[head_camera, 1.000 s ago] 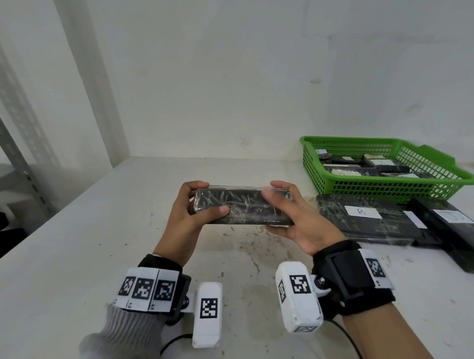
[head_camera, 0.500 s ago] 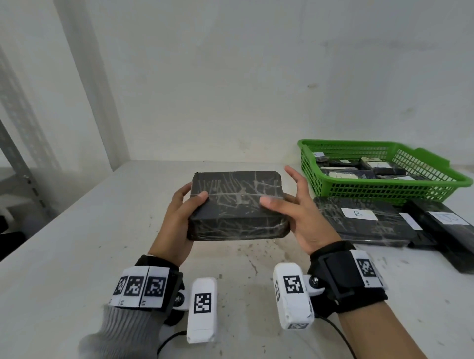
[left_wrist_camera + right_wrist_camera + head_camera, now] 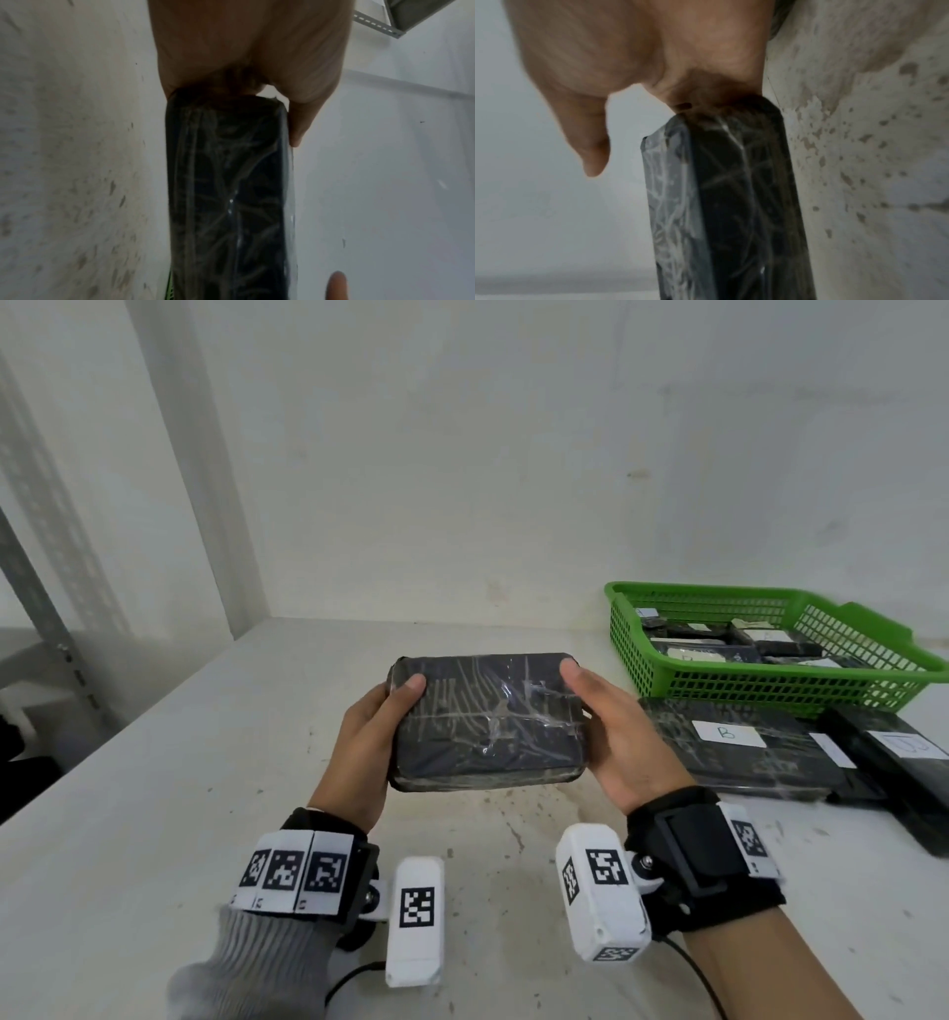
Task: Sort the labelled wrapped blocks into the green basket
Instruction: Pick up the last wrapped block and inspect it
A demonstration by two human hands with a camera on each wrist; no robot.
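Seen from above and behind the wrists: a dark wrapped block [image 3: 488,721], held up over a pale table [image 3: 154,814] between two hands. Left hand [image 3: 372,742] clasped on the block's left end, thumb laid over the top near corner. Right hand [image 3: 616,737] clasped on the right end, thumb on the top far corner. Fingers of both hands hidden beneath the block, so how far they curl under cannot be told. Shiny, creased clear film over the top face; no label visible on that face, underside out of sight.

To the right, against the wall: a green basket [image 3: 760,685], holding several dark labelled blocks, their writing too small to read. In front of the basket, flat on the table: another wrapped block with a white label reading B [image 3: 726,734]. Further right, a dark block with a white label [image 3: 906,744], lettering unclear, partly cut off by the frame edge.

Left wrist view: blurred, showing only the block's long edge, the palm and one thumb. Right wrist view: also blurred, with the thumb standing slightly clear of the block's edge.
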